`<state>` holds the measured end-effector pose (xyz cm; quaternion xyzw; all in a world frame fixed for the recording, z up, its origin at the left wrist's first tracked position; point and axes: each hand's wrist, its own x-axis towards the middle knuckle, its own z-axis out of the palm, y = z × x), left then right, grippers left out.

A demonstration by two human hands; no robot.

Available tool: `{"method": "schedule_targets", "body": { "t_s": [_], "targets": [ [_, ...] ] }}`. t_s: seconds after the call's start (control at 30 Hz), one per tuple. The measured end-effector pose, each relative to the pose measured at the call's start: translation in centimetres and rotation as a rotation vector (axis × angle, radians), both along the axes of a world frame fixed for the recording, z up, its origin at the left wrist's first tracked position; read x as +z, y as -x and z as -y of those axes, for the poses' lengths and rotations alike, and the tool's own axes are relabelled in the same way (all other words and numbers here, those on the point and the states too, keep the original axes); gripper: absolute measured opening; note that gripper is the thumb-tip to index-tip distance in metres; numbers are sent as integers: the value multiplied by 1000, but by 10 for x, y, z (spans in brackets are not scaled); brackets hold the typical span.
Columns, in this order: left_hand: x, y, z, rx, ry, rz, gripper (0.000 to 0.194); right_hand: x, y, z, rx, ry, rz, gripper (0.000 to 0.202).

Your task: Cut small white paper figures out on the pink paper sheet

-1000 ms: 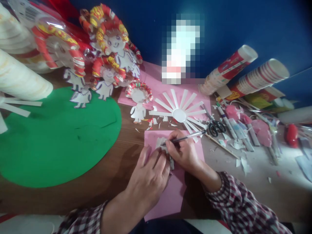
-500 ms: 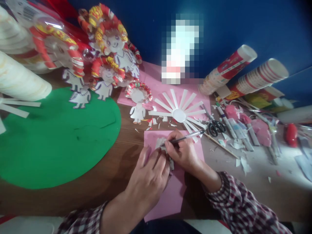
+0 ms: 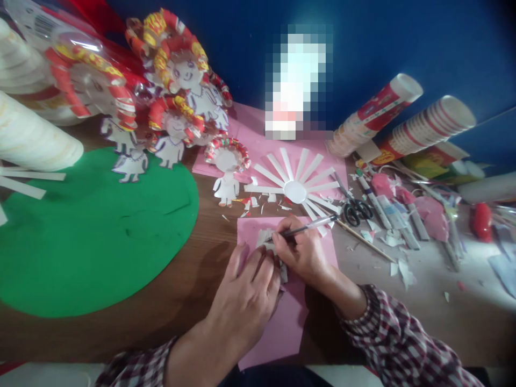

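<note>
My right hand (image 3: 304,255) is closed around a pen (image 3: 310,225). Its tip points down at a small white paper piece (image 3: 264,235), part of which my hands cover. Beside it, my left hand (image 3: 248,295) lies palm down over this piece, thumb apart and fingers side by side, pressing on it. Under both hands a pink sheet (image 3: 278,346) rests on the wooden table. Just beyond the sheet lies a white paper cup cut into spread strips (image 3: 295,191). A white paper doll (image 3: 226,185) with a red ring round its head stands to its left.
A large green oval sheet (image 3: 88,242) covers the left. More ringed paper dolls (image 3: 171,145) stand behind it. To the right are black-handled scissors (image 3: 357,210), a thin stick (image 3: 366,242), markers and paper scraps (image 3: 405,273). Stacked paper cups (image 3: 435,129) lean at the back right.
The view has shifted very slightly. Both hands and the pen keep nearly the same place on the paper.
</note>
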<state>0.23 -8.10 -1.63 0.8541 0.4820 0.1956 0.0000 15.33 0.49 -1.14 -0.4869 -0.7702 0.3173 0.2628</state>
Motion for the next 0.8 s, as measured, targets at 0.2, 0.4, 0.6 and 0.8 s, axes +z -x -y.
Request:
{"method": "schedule_targets", "body": {
  "t_s": [0.2, 0.4, 0.6, 0.8],
  "targets": [
    [0, 0, 0, 2, 1, 7, 32, -1, 0, 0, -20, -25, 14, 7],
    [0, 0, -1, 2, 14, 7, 33, -1, 1, -1, -28, -61, 5, 6],
    [1, 0, -1, 2, 5, 11, 34, 0, 1, -1, -47, -52, 13, 6],
    [1, 0, 0, 5, 22, -3, 35, 0, 1, 0, -53, -60, 8, 5]
  ]
}}
